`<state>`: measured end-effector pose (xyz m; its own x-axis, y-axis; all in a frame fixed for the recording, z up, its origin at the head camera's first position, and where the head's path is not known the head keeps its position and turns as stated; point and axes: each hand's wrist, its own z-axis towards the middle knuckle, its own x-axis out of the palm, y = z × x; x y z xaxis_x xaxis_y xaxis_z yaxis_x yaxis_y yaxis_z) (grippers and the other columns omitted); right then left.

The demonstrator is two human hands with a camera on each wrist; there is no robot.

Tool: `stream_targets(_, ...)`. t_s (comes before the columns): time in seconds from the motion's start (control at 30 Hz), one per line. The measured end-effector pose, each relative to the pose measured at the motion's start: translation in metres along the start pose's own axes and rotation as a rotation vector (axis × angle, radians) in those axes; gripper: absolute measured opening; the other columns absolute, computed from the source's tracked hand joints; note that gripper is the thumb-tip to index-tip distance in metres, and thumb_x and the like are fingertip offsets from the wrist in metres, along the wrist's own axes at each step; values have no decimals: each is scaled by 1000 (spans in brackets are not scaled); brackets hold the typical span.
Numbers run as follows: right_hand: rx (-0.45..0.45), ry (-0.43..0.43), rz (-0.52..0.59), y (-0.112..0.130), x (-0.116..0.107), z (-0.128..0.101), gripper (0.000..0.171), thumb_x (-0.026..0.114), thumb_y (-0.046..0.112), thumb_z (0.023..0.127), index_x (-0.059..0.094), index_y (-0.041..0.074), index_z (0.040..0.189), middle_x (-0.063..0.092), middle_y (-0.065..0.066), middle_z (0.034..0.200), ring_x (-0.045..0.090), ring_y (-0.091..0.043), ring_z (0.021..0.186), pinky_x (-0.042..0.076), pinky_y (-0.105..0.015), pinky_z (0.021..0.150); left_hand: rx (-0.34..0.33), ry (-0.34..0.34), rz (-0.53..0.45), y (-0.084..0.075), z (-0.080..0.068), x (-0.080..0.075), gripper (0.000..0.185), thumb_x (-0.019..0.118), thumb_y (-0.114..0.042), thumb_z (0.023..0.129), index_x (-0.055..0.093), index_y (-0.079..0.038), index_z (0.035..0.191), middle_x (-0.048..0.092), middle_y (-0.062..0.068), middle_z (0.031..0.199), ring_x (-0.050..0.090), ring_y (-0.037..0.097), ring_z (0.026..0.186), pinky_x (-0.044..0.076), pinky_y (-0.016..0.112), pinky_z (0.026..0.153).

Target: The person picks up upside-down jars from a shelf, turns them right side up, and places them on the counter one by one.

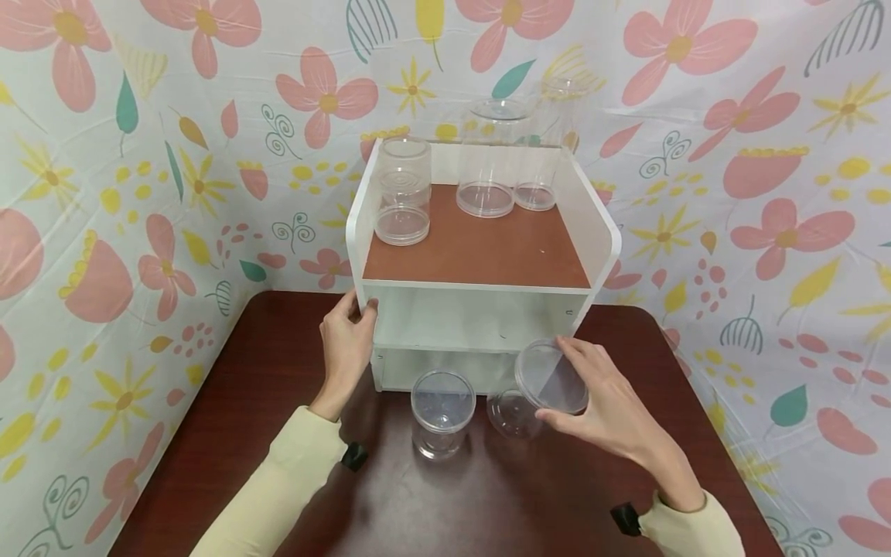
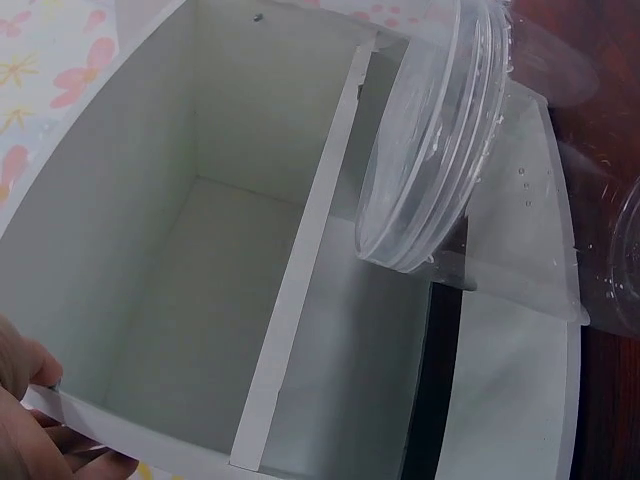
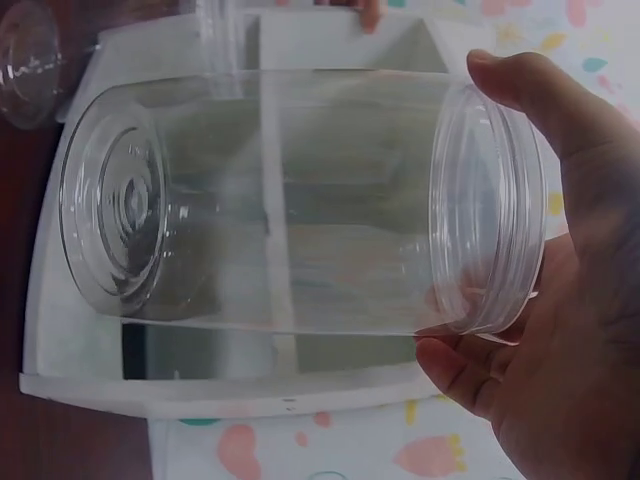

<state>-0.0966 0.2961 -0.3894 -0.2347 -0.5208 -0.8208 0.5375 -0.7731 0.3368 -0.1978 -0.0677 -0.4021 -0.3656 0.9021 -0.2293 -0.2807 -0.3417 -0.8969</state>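
Observation:
My right hand (image 1: pixel 616 406) holds a clear plastic jar (image 1: pixel 550 377) by its lidded end, in front of the shelf's lower right. In the right wrist view thumb and fingers curl round the lid (image 3: pixel 490 205), and the jar's ringed base points away from the palm. My left hand (image 1: pixel 346 340) grips the front edge of the left side panel of a small white shelf unit (image 1: pixel 459 317), thumb on the inside. A second clear jar (image 1: pixel 443 418) with a lid stands upright on the table before the shelf, between my hands.
Several tall clear jars, among them one at the left (image 1: pixel 404 193) and one further right (image 1: pixel 485 162), stand on the shelf's brown top board (image 1: pixel 480 247). The dark wood table (image 1: pixel 292 340) meets a flower-print cloth (image 1: pixel 174 193) at the back and sides.

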Motion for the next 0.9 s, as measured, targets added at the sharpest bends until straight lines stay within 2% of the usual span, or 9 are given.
stream_targets(0.13, -2, 17, -9, -1, 12, -1, 102, 92, 39, 68, 49, -3, 149, 54, -15, 141, 49, -27, 125, 42, -39, 92, 5, 0, -10, 1, 0, 0, 32, 65, -18, 102, 71, -13, 133, 75, 10, 117, 74, 22, 101, 58, 45, 85)
stream_targets(0.43, 18, 63, -12, -2, 39, -3, 106, 91, 50, 67, 49, -6, 148, 54, -18, 143, 50, -29, 125, 45, -48, 96, -15, 5, -20, 3, 1, 0, 33, 66, -18, 101, 71, -13, 133, 75, 10, 118, 74, 22, 101, 58, 44, 84)
stream_targets(0.7, 64, 111, 2, -3, 53, -6, 109, 90, 51, 68, 46, -7, 150, 51, -24, 146, 49, -35, 130, 45, -54, 102, -27, 10, -24, 3, 1, 0, 32, 66, -19, 101, 72, -14, 132, 76, 9, 115, 74, 21, 100, 57, 42, 84)
stream_targets(0.9, 62, 106, 0, -5, 63, -8, 106, 90, 50, 69, 48, -8, 147, 53, -25, 142, 51, -39, 128, 45, -58, 102, -26, 13, -27, 2, 1, -1, 32, 66, -19, 101, 72, -14, 132, 76, 8, 115, 74, 20, 100, 57, 42, 84)
